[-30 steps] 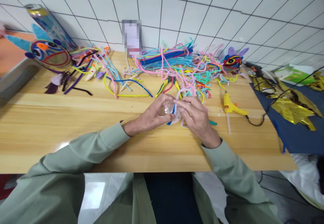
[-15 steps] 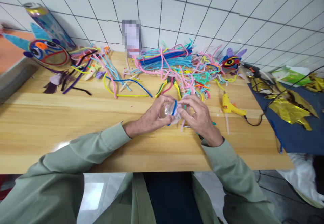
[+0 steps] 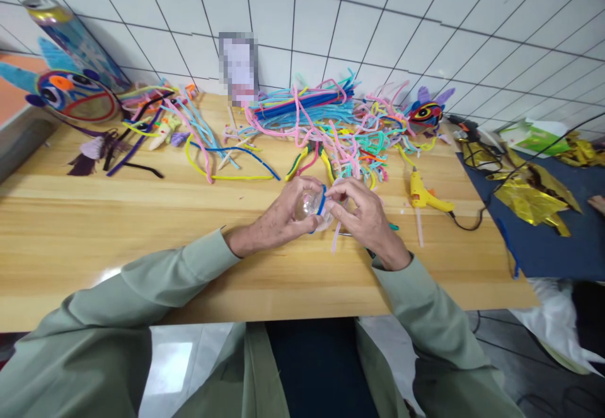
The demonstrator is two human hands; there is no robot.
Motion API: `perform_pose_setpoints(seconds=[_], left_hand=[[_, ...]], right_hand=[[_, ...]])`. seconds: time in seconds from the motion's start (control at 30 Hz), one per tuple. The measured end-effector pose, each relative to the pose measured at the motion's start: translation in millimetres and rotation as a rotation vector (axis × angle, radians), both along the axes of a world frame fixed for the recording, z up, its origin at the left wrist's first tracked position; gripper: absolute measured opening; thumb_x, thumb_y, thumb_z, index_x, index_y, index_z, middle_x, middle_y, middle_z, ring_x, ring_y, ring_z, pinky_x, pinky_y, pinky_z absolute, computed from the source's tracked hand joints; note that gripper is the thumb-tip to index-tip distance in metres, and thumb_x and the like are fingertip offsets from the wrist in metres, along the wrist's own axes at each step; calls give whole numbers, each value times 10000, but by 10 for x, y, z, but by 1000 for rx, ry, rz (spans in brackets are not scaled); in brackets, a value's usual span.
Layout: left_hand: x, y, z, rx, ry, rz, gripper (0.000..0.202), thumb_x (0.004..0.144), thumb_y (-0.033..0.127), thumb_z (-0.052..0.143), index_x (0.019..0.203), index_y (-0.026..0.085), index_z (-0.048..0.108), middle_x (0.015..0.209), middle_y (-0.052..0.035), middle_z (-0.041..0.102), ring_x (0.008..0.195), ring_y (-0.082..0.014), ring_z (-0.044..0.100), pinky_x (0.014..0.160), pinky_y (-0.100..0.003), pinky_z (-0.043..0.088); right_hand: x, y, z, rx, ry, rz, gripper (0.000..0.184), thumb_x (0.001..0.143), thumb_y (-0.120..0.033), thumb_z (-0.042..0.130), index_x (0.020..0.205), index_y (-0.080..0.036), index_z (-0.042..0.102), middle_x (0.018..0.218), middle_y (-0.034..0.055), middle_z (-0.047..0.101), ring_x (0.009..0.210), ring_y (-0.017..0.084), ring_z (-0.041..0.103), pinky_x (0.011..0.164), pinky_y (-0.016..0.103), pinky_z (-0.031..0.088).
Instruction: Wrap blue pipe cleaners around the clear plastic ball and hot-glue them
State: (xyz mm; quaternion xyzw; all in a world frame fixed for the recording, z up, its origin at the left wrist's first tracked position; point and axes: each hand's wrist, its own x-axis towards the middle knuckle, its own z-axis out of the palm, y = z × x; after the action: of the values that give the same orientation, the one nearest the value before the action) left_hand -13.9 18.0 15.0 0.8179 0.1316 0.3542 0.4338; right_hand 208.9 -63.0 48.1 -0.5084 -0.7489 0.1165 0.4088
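My left hand [image 3: 290, 215] grips a clear plastic ball [image 3: 308, 202] from its left side, thumb below and fingers above. A blue pipe cleaner [image 3: 322, 200] runs round the ball's middle. On the other side, my right hand [image 3: 363, 216] pinches at the ball's right edge, where a pale pink pipe cleaner [image 3: 336, 239] hangs down below the fingers. What exactly the right fingertips press is partly hidden. Just behind the hands lie pliers [image 3: 295, 164] with yellow-green handles.
Heaped pipe cleaners [image 3: 302, 106] lie along the tiled wall. A yellow glue gun [image 3: 425, 196] with its cord rests to the right, near gold foil [image 3: 529, 197] on a dark blue mat. At left stand a decorated fish-like figure [image 3: 78, 99] and a can [image 3: 78, 43]. Another person's fingers [image 3: 597, 203] show at the right edge.
The whole view has shifted a little, so the table's things sit slightly further left. Both hands keep nearly the same hold on the ball. Another person's fingers have appeared at far right.
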Motion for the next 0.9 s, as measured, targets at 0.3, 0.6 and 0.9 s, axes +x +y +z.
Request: perform_pose_setpoints(seconds=[0.3,0.6,0.9], left_hand=[[-13,-8,-9,8,5,-2,416,1025,312,727,1393,273,537,1419,-111,603,1360,-290,602,1184,-511,522],[-13,-17,-29,60,-9,4,400,1062,334,704,1422,284,537,1407,-108,610,1364,-276,603,1186,-523,530],[-50,-10,13,116,39,-26,421,1078,300,671,1456,272,489,1457,-134,572,1421,-287,565,1234,-532,501]], right_hand=[[-15,-35,11,-18,-11,-1,207,920,-162,697,1096,-270,682,1039,40,707,953,232,675,880,404,565],[-58,-33,-13,-4,-1,0,194,921,-155,671,1077,-268,651,1028,35,669,954,229,658,879,398,554],[-71,-47,10,-31,16,10,188,901,-165,659,1058,-265,635,1025,36,675,957,231,660,881,401,543]])
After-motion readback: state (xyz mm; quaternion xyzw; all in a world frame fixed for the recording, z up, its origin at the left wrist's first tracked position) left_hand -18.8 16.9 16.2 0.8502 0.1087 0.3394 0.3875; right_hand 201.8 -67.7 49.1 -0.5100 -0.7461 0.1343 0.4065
